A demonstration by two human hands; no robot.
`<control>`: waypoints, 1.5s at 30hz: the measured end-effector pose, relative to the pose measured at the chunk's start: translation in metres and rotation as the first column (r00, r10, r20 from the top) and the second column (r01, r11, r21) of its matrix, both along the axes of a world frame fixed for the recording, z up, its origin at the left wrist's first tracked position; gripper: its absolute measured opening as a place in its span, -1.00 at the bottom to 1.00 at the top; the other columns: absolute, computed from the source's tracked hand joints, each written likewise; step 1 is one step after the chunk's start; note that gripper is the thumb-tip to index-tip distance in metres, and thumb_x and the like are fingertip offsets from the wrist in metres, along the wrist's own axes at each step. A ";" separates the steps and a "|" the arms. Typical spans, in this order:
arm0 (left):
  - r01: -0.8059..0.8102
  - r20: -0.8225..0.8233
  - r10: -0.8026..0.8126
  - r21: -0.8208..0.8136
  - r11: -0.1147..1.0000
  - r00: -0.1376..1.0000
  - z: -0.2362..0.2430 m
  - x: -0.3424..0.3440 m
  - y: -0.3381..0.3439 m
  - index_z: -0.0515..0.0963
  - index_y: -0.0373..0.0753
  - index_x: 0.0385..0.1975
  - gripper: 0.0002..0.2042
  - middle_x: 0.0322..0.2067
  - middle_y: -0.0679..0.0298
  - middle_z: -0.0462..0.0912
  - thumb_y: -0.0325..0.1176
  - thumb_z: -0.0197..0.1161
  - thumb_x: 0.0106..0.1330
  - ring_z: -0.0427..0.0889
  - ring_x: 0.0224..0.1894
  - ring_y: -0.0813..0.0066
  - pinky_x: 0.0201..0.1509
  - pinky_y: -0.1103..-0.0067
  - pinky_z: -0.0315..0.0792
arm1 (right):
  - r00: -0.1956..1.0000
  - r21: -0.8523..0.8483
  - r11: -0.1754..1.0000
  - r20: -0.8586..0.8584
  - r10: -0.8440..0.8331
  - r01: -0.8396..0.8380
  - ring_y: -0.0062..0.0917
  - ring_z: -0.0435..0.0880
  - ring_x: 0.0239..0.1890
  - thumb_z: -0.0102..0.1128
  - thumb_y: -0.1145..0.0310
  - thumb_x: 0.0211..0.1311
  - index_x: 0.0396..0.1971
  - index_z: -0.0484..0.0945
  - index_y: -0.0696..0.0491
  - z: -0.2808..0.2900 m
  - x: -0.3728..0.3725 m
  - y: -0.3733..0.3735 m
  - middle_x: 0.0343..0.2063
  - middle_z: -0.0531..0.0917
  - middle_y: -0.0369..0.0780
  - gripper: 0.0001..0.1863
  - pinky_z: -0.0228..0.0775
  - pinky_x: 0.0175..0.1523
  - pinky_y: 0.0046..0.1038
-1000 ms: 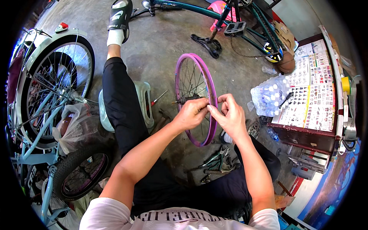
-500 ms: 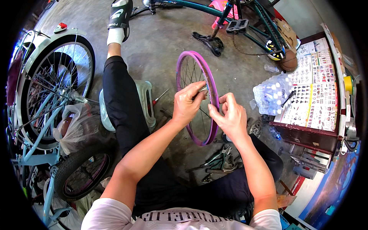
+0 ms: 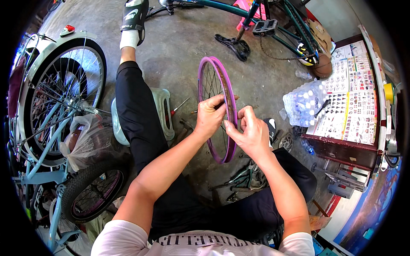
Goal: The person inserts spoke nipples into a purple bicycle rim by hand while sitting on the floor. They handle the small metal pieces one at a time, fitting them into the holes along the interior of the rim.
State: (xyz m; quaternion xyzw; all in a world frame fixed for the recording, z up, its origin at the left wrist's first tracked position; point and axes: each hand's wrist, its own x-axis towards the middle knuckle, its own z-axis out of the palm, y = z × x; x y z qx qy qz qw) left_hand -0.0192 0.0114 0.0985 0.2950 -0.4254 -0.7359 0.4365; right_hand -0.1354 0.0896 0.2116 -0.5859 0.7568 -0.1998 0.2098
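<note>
A purple bicycle wheel rim (image 3: 204, 72) with thin spokes stands upright on the concrete floor between my legs. My left hand (image 3: 210, 115) grips its near side, fingers curled over the rim edge and in among the spokes. My right hand (image 3: 252, 132) is just to the right, its fingertips pinched against the rim's edge; whether a small part sits between them is hidden.
A light blue bicycle (image 3: 55, 106) with a plastic bag (image 3: 87, 141) on it stands at my left. A dark green bicycle (image 3: 273, 30) lies ahead. A pack of water bottles (image 3: 305, 102), a parts chart (image 3: 354, 102), a screwdriver (image 3: 179, 106) and loose tools (image 3: 239, 179) lie around.
Both hands slid down along the rim toward me; the left hand shifted from a pinch near the spokes to a curl over the rim edge.
</note>
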 end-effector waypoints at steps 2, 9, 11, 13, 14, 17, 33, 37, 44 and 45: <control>0.051 0.082 -0.045 -0.071 0.996 0.996 0.003 0.001 -0.001 0.71 -0.34 0.07 -0.75 -0.06 0.26 0.81 -0.52 0.28 0.45 0.73 -0.10 0.57 0.00 0.51 0.65 | 1.000 -0.003 1.000 0.002 -0.008 0.008 -0.34 0.57 -0.68 0.51 0.00 0.17 -0.26 0.45 0.05 -0.001 -0.001 0.000 -0.71 0.49 -0.26 -0.52 0.39 -0.52 -0.26; 0.092 0.291 0.029 -0.395 0.914 0.956 0.009 0.011 -0.003 0.67 -0.37 0.03 -0.73 -0.19 0.22 0.79 -0.58 0.22 0.36 0.77 -0.22 0.49 -0.08 0.49 0.63 | 0.999 0.030 0.999 -0.019 -0.038 0.039 -0.29 0.59 -0.66 0.46 0.00 0.20 -0.24 0.48 0.07 0.002 -0.011 -0.002 -0.70 0.52 -0.24 -0.53 0.40 -0.49 -0.22; -0.021 0.180 0.073 -0.276 0.961 0.981 0.008 0.014 -0.002 0.64 -0.39 0.00 -0.73 -0.22 0.20 0.77 -0.64 0.14 0.35 0.76 -0.27 0.50 -0.12 0.51 0.63 | 0.999 0.061 0.997 -0.005 -0.054 0.054 -0.29 0.60 -0.67 0.46 0.02 0.20 -0.25 0.47 0.08 0.006 -0.011 -0.004 -0.71 0.52 -0.24 -0.54 0.40 -0.49 -0.23; -0.121 0.254 0.205 -0.311 0.943 0.945 0.015 0.011 -0.004 0.60 -0.41 -0.03 -0.75 -0.26 0.19 0.75 -0.68 0.02 0.42 0.76 -0.33 0.54 -0.18 0.57 0.64 | 0.998 0.049 0.997 0.001 -0.057 0.057 -0.30 0.60 -0.67 0.45 0.04 0.21 -0.26 0.46 0.08 0.005 -0.012 -0.002 -0.72 0.52 -0.24 -0.55 0.40 -0.49 -0.23; -0.163 0.274 0.256 -0.320 0.933 0.927 0.016 0.010 -0.005 0.61 -0.41 -0.03 -0.78 -0.25 0.19 0.75 -0.67 0.06 0.44 0.76 -0.32 0.54 -0.20 0.57 0.64 | 0.999 0.044 0.998 0.006 -0.053 0.053 -0.30 0.60 -0.67 0.44 0.04 0.21 -0.26 0.46 0.07 0.005 -0.012 -0.002 -0.72 0.52 -0.23 -0.56 0.40 -0.49 -0.23; -0.229 0.289 0.357 -0.396 0.889 0.888 0.019 0.003 -0.004 0.61 -0.40 -0.03 -0.82 -0.18 0.16 0.74 -0.65 0.15 0.47 0.77 -0.32 0.52 -0.24 0.58 0.65 | 0.998 0.064 0.997 0.012 -0.054 0.053 -0.28 0.60 -0.66 0.43 0.06 0.22 -0.27 0.45 0.07 0.005 -0.010 -0.002 -0.71 0.54 -0.21 -0.57 0.40 -0.49 -0.22; 0.185 0.192 -0.186 0.027 0.982 0.963 0.006 0.040 -0.036 0.54 -0.27 0.22 -0.68 -0.04 0.29 0.73 -0.24 0.11 0.65 0.65 -0.17 0.61 -0.07 0.60 0.51 | 0.992 0.006 0.999 -0.123 -0.034 0.035 -0.09 0.68 -0.59 0.43 -0.01 0.23 -0.32 0.47 0.08 0.008 -0.016 -0.001 -0.69 0.61 -0.11 -0.54 0.47 -0.45 -0.14; 0.573 0.282 -0.572 0.089 0.815 0.770 0.010 0.042 -0.035 0.65 -0.33 0.04 -0.74 -0.35 0.30 0.76 -0.27 0.19 0.61 0.72 -0.33 0.60 -0.22 0.59 0.55 | 0.988 -0.050 0.998 -0.147 -0.041 0.034 -0.09 0.68 -0.59 0.43 0.01 0.24 -0.34 0.46 0.08 0.002 -0.020 -0.003 -0.69 0.60 -0.10 -0.55 0.46 -0.46 -0.14; 0.122 0.539 -0.055 -0.090 0.988 0.840 0.009 0.028 -0.036 0.68 -0.34 -0.04 -0.82 -0.38 0.25 0.75 -0.41 0.25 0.51 0.71 -0.41 0.58 -0.32 0.56 0.57 | 0.991 0.012 0.999 -0.125 -0.041 0.043 -0.12 0.58 -0.67 0.44 0.04 0.22 -0.38 0.46 0.09 0.006 -0.025 -0.006 -0.75 0.51 -0.13 -0.56 0.36 -0.51 -0.15; 0.069 0.538 0.054 -0.207 0.976 0.841 0.008 0.026 -0.036 0.68 -0.34 -0.04 -0.83 -0.34 0.24 0.75 -0.43 0.25 0.50 0.70 -0.41 0.57 -0.31 0.56 0.57 | 0.990 0.021 0.999 -0.133 -0.042 0.046 -0.12 0.57 -0.67 0.44 0.04 0.22 -0.38 0.46 0.09 0.007 -0.026 -0.006 -0.76 0.50 -0.14 -0.57 0.36 -0.51 -0.16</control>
